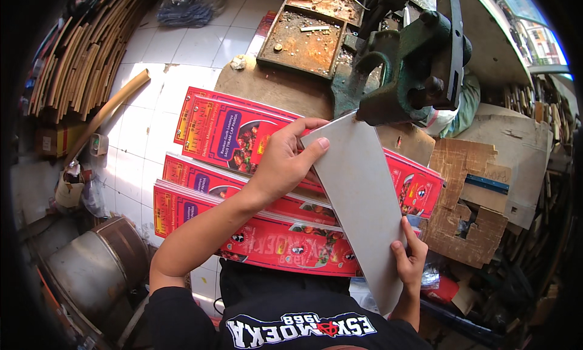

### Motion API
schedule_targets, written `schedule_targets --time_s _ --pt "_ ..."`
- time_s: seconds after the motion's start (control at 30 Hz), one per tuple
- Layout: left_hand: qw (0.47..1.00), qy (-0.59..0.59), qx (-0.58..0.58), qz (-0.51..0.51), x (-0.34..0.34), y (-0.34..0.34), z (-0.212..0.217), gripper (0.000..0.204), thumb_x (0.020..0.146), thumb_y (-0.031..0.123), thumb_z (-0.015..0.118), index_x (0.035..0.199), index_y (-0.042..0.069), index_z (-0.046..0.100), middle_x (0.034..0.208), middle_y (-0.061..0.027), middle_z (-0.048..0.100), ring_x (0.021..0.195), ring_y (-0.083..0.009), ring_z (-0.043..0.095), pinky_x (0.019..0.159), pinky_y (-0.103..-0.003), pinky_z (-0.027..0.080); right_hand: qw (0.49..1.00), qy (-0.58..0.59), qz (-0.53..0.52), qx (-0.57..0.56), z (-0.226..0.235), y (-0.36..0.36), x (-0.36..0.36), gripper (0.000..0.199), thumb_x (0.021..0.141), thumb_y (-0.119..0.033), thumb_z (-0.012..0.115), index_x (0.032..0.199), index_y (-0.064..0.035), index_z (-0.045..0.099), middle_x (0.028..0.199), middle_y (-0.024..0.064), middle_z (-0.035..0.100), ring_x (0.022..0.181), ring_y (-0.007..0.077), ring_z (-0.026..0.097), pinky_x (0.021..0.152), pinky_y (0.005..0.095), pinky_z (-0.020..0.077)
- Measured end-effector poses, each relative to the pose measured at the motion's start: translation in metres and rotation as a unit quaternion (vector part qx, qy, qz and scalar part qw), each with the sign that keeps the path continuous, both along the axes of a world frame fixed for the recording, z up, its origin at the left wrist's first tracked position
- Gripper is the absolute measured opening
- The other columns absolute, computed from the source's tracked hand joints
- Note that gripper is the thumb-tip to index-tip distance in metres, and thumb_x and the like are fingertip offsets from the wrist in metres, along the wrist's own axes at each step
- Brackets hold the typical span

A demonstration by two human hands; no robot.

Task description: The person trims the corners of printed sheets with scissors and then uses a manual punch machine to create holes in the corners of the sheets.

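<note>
A long grey cardboard sheet (pixel 361 198) lies tilted across my lap, its far corner pushed under the green metal press machine (pixel 413 58). My left hand (pixel 282 162) grips the sheet's upper left edge, thumb on top. Lower down, my right hand (pixel 408 260) holds its right edge near the bottom end. Beneath the sheet lie stacks of red printed cardboard sheets (pixel 243 186) fanned out over my knees and a wooden block (pixel 273 89).
Two rusty metal trays (pixel 303 40) sit behind the press. Brown cardboard scraps (pixel 473 210) pile up on the right. Bundled wooden strips (pixel 79 52) lean at the left, above a white tiled floor (pixel 139 156). A metal drum (pixel 91 265) stands lower left.
</note>
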State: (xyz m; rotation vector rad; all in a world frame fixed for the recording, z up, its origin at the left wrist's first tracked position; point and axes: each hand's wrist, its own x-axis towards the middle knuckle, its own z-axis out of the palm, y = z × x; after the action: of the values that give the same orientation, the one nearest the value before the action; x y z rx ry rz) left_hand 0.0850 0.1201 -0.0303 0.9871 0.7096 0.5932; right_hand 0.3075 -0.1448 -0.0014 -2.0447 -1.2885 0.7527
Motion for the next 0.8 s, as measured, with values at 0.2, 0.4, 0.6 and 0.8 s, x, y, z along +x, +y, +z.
schedule_targets --time_s 0.2,0.4,0.6,0.8 --pt "1.000 0.000 0.007 0.003 0.0009 -0.0003 0.0011 0.035 0.096 0.012 0.055 0.125 -0.006 0.048 0.097 -0.0142 0.067 0.081 -0.0179 0.070 0.060 -0.029 0.061 0.999 -0.016 0.010 0.035 -0.0033 0.0032 -0.0015 0.052 0.082 -0.008 0.068 0.131 0.0029 0.055 0.096 0.0196 0.070 0.067 0.0131 0.058 0.067 0.0258 0.0456" --pt "1.000 -0.004 0.003 0.009 0.0015 -0.0004 0.0006 0.036 0.096 0.013 0.055 0.125 -0.005 0.048 0.097 -0.0144 0.067 0.081 -0.0176 0.070 0.060 -0.029 0.061 0.999 0.002 0.004 0.036 -0.0047 0.0019 -0.0006 0.053 0.081 -0.006 0.067 0.132 0.0026 0.054 0.101 0.0207 0.070 0.068 0.0130 0.059 0.067 0.0260 0.0460" --pt "1.000 0.004 0.003 0.022 0.0017 -0.0009 0.0010 0.034 0.094 0.012 0.057 0.123 -0.005 0.051 0.088 -0.0108 0.066 0.075 -0.0150 0.068 0.057 -0.028 0.061 1.000 0.017 -0.006 0.011 -0.0002 0.0029 -0.0024 0.053 0.082 -0.006 0.067 0.132 0.0019 0.054 0.103 0.0211 0.070 0.069 0.0112 0.058 0.067 0.0255 0.0457" --pt "0.999 0.019 0.036 0.027 -0.0018 -0.0014 0.0033 0.037 0.096 0.016 0.056 0.127 -0.002 0.049 0.091 -0.0115 0.068 0.077 -0.0149 0.069 0.059 -0.027 0.059 0.999 0.029 -0.007 0.022 -0.0068 -0.0001 -0.0013 0.052 0.084 -0.009 0.066 0.134 0.0010 0.053 0.106 0.0198 0.070 0.070 0.0089 0.055 0.067 0.0245 0.0450"
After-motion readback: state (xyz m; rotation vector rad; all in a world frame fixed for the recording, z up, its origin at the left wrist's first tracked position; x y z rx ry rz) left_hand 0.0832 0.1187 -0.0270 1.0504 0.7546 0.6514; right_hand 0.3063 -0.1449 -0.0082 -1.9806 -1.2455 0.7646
